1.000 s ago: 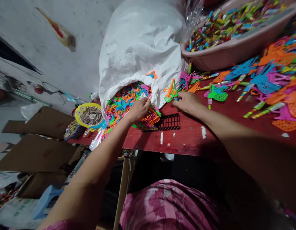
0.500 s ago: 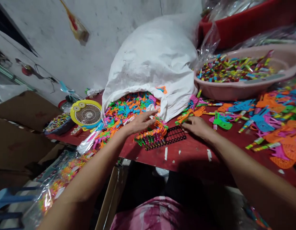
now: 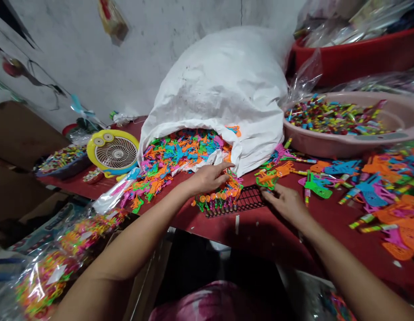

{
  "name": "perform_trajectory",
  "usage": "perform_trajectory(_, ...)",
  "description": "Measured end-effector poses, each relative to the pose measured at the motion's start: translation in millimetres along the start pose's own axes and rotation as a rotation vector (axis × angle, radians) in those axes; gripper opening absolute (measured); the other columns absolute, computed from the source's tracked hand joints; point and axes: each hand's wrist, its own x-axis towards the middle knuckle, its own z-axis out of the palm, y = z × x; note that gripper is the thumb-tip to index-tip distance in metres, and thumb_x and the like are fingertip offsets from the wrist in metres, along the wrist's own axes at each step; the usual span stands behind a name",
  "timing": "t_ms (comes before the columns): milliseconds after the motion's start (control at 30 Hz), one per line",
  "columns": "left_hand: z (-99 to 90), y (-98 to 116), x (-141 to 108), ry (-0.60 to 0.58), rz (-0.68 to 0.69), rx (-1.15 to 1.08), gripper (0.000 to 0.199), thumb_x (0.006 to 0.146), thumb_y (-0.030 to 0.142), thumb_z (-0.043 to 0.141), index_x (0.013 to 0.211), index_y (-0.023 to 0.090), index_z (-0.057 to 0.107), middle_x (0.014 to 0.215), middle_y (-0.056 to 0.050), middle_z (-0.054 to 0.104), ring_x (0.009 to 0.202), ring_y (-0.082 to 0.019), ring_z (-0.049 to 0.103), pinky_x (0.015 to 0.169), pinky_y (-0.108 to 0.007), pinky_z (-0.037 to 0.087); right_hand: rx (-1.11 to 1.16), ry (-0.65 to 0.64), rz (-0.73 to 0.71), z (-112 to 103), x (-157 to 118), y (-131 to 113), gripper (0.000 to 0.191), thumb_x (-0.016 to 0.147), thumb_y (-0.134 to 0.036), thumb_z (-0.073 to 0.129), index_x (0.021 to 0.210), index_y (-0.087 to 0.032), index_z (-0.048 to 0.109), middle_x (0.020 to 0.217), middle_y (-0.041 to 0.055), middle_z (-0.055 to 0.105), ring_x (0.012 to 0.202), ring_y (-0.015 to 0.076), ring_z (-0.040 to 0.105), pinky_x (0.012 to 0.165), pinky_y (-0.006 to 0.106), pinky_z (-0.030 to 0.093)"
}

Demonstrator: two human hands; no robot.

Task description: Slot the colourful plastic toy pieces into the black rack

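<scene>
A black grid rack (image 3: 252, 197) lies on the red table. Small bright plastic pieces with orange round ends (image 3: 218, 196) stand in a row along its left part. Above them is my left hand (image 3: 209, 178), fingers stretched out and apart, touching or nearly touching the pieces. My right hand (image 3: 285, 203) is by the rack's right end, its fingers pinched at a few orange and green plastic pieces (image 3: 266, 179); its grip is partly hidden. Behind the rack, a big white sack (image 3: 220, 84) spills a heap of similar pieces (image 3: 180, 151).
A pink basin (image 3: 327, 145) of small striped tubes stands back right, below a red tub (image 3: 354, 55). Orange, blue and green flat plastic toys (image 3: 367, 178) cover the table's right side. A yellow fan (image 3: 115, 151) stands left; filled clear bags (image 3: 46, 281) lie below the table's edge.
The view has shifted, so the scene sits a little lower. My right hand has come slightly nearer to me, beside the rack's end. My left hand stays over the row.
</scene>
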Motion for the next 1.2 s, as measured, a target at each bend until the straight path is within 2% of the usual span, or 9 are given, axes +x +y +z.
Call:
perform_trajectory(100, 7.8, 10.6, -1.2, 0.053, -0.082, 0.105, 0.050, 0.098, 0.034, 0.041, 0.146, 0.022, 0.043, 0.105, -0.010, 0.071, 0.098, -0.026, 0.066, 0.084, -0.038, 0.050, 0.025, -0.094, 0.138, -7.1, -5.4, 3.4, 0.042, 0.072, -0.058, 0.054, 0.051, -0.022, 0.054, 0.045, 0.0046, 0.052, 0.042, 0.0178, 0.045, 0.045, 0.029, 0.030)
perform_trajectory(167, 13.0, 17.8, -2.5, 0.081, -0.135, 0.152, 0.048, 0.098, 0.032, 0.036, 0.145, 0.021, 0.043, 0.107, -0.012, 0.071, 0.100, -0.028, 0.066, 0.083, -0.040, 0.050, 0.057, -0.162, 0.186, -11.5, -12.6, 1.9, 0.046, 0.074, -0.061, 0.053, 0.050, -0.022, 0.057, 0.047, 0.0069, 0.056, 0.042, 0.0183, 0.047, 0.044, 0.030, 0.032)
perform_trajectory(300, 20.5, 23.9, -4.2, 0.127, -0.189, 0.187, 0.048, 0.099, 0.030, 0.031, 0.146, 0.022, 0.040, 0.107, -0.012, 0.071, 0.095, -0.028, 0.068, 0.079, -0.039, 0.050, 0.141, -0.123, 0.170, -7.8, -31.5, -10.3, 0.047, 0.081, -0.060, 0.055, 0.057, -0.021, 0.061, 0.057, 0.0074, 0.063, 0.047, 0.0173, 0.052, 0.045, 0.028, 0.033)
perform_trajectory(400, 22.3, 23.4, -4.5, 0.133, -0.192, 0.187, 0.048, 0.099, 0.031, 0.030, 0.146, 0.023, 0.039, 0.106, -0.012, 0.071, 0.094, -0.027, 0.068, 0.077, -0.038, 0.049, 0.142, -0.117, 0.175, 5.5, -39.3, -18.8, 0.048, 0.082, -0.060, 0.056, 0.055, -0.021, 0.056, 0.051, 0.0052, 0.058, 0.045, 0.0158, 0.048, 0.043, 0.027, 0.030)
perform_trajectory(600, 23.4, 22.9, -5.4, 0.155, -0.191, 0.190, 0.048, 0.099, 0.031, 0.031, 0.145, 0.024, 0.040, 0.110, -0.012, 0.071, 0.096, -0.029, 0.068, 0.077, -0.038, 0.049, 0.062, -0.141, 0.112, 25.3, -33.1, -29.2, 0.046, 0.077, -0.061, 0.053, 0.054, -0.021, 0.051, 0.053, 0.0039, 0.055, 0.051, 0.0172, 0.049, 0.049, 0.028, 0.032)
perform_trajectory(867, 26.4, 21.9, -6.2, 0.172, -0.174, 0.174, 0.047, 0.099, 0.030, 0.032, 0.145, 0.024, 0.039, 0.109, -0.011, 0.071, 0.097, -0.027, 0.067, 0.079, -0.037, 0.049, -0.027, -0.151, -0.133, 24.8, -30.2, -42.2, 0.040, 0.080, -0.048, 0.048, 0.051, -0.025, 0.033, 0.049, 0.0022, 0.041, 0.049, 0.0181, 0.039, 0.052, 0.031, 0.029)
perform_trajectory(1000, 25.3, 22.0, -7.9, 0.163, -0.183, 0.132, 0.048, 0.099, 0.030, 0.032, 0.146, 0.024, 0.040, 0.113, -0.012, 0.069, 0.101, -0.028, 0.066, 0.081, -0.039, 0.050, -0.142, -0.213, -0.161, 25.5, -28.6, -42.2, 0.036, 0.082, -0.043, 0.045, 0.053, -0.026, 0.032, 0.052, 0.0046, 0.045, 0.050, 0.0194, 0.042, 0.054, 0.032, 0.029)
perform_trajectory(1100, 20.1, 23.1, -9.1, 0.262, -0.097, 0.071, 0.049, 0.098, 0.029, 0.040, 0.146, 0.022, 0.043, 0.124, -0.012, 0.062, 0.111, -0.026, 0.061, 0.090, -0.038, 0.048, -0.243, -0.260, -0.150, 24.8, -26.0, -43.7, 0.032, 0.083, -0.038, 0.047, 0.056, -0.025, 0.037, 0.057, 0.0071, 0.053, 0.053, 0.0206, 0.048, 0.054, 0.032, 0.031)
perform_trajectory(1200, 13.6, 28.8, -8.2, 0.366, 0.157, 0.000, 0.045, 0.098, 0.036, 0.047, 0.140, 0.021, 0.051, 0.129, -0.012, 0.058, 0.118, -0.023, 0.055, 0.099, -0.036, 0.044, -0.336, -0.296, -0.142, 23.1, -23.2, -45.6, 0.028, 0.085, -0.035, 0.048, 0.060, -0.022, 0.048, 0.061, 0.0088, 0.058, 0.054, 0.0214, 0.051, 0.053, 0.031, 0.031)
